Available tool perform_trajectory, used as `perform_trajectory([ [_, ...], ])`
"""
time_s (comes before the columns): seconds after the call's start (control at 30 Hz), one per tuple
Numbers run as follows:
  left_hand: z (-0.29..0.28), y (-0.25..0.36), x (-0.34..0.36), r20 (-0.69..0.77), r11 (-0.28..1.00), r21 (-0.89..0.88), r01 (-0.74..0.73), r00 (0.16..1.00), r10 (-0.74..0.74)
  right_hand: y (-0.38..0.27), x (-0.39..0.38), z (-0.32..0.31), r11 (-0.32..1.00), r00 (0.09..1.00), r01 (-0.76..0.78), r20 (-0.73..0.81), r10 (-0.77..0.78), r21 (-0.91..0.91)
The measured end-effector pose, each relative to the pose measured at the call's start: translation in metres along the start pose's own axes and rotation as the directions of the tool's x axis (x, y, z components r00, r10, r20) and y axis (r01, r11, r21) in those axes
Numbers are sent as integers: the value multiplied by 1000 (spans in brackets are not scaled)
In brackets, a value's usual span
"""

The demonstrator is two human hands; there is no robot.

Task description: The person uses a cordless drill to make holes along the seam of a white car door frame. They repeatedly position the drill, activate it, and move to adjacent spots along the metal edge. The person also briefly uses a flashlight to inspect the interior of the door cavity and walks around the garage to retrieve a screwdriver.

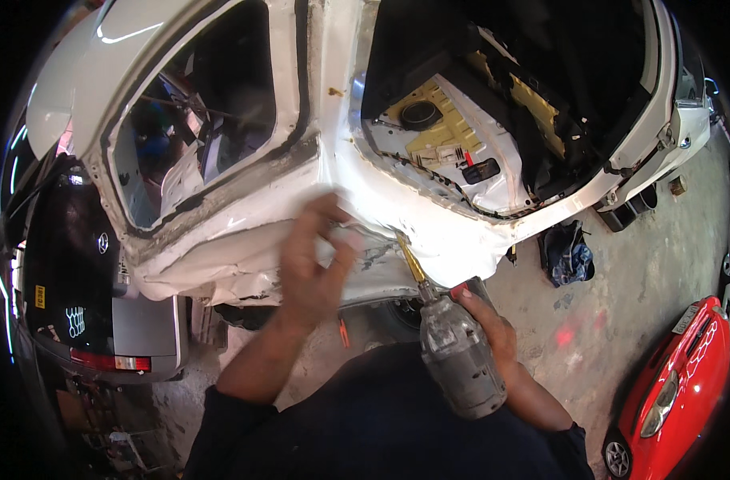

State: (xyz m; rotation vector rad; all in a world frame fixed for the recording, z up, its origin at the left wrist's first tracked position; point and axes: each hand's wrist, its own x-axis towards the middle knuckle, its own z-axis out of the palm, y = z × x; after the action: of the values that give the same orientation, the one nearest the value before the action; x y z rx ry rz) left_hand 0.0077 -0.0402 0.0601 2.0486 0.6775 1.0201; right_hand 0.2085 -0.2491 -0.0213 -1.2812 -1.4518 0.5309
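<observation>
My right hand (pixel 493 326) is wrapped round the handle of a worn grey power drill (pixel 461 356). From its chuck a long gold-coloured bit (pixel 410 260) points away from me. The bit's tip is at the creased lower corner of a white car body (pixel 461 244); whether it touches the metal I cannot tell. My left hand (pixel 315 264), blurred by motion, hovers before the crumpled panel (pixel 237 260) left of the bit. Its thumb and fingers are bent but apart, with nothing visible between them.
Behind the window openings, the stripped interior shows a yellow floor section (pixel 441 128). A dark vehicle (pixel 77 264) stands at left, a red car (pixel 677 384) at lower right. On the concrete floor (pixel 557 320) lie a dark blue bag (pixel 569 254) and an orange-handled tool (pixel 344 332).
</observation>
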Motion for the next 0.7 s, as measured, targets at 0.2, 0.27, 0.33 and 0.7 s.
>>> perform_trajectory([
  [0.2, 72, 36, -67, 564, 430, -659, 617, 784, -260, -17, -40, -35, 999, 998, 46, 30, -46, 9],
  [0.27, 84, 44, -70, 571, 369, -691, 621, 782, -248, -16, -52, -41, 997, 997, 77, -21, -78, -19],
  [0.33, 93, 53, -73, 585, 312, -711, 630, 776, -234, -11, -67, -44, 995, 992, 90, -84, -93, -32],
  [0.7, 118, 80, -90, 591, 240, -742, 626, 779, -208, 9, -110, -46, 93, 557, -470, 214, 802, 878],
])
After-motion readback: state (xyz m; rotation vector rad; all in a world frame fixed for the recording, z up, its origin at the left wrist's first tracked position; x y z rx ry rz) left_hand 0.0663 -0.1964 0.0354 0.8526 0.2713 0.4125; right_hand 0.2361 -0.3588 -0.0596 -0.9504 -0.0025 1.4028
